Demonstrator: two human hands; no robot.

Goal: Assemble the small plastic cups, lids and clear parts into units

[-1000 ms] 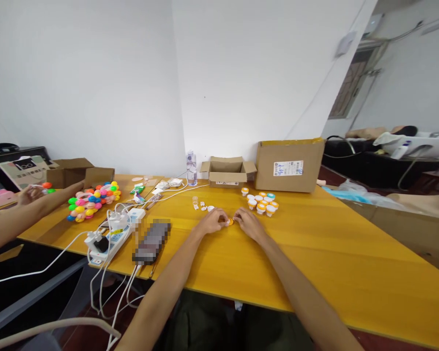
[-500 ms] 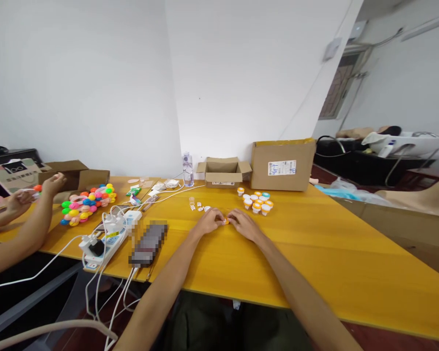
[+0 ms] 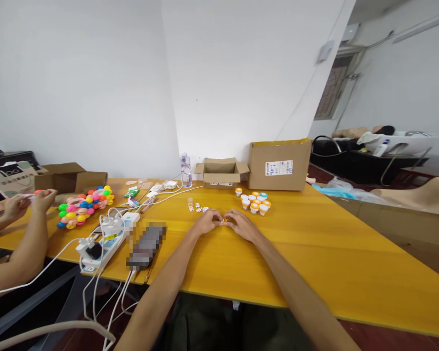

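My left hand (image 3: 208, 222) and my right hand (image 3: 241, 225) meet over the table, fingertips closed from both sides on a small orange-and-white piece (image 3: 225, 221). Fingers cover most of it, so its kind is hard to make out. Just beyond my left hand lie several small white printed pieces (image 3: 197, 208), a round white disc (image 3: 205, 209) and a small clear cup (image 3: 190, 201). Past my right hand stands a cluster of small tubs (image 3: 255, 207) with orange, white and teal lids. A single orange-lidded tub (image 3: 238, 192) is set slightly apart behind them.
An open cardboard box (image 3: 219, 181), a large carton (image 3: 278, 178) and a water bottle (image 3: 186, 170) line the wall. To the left are a phone (image 3: 147, 247), a power strip (image 3: 113, 243) with cables, and colourful balls (image 3: 84, 209) near a co-worker's hands (image 3: 29, 202).
My hands stay together on the small piece, with slight finger movement. The co-worker's raised hand has come down and left, closer to their other hand. The view has shifted a little.
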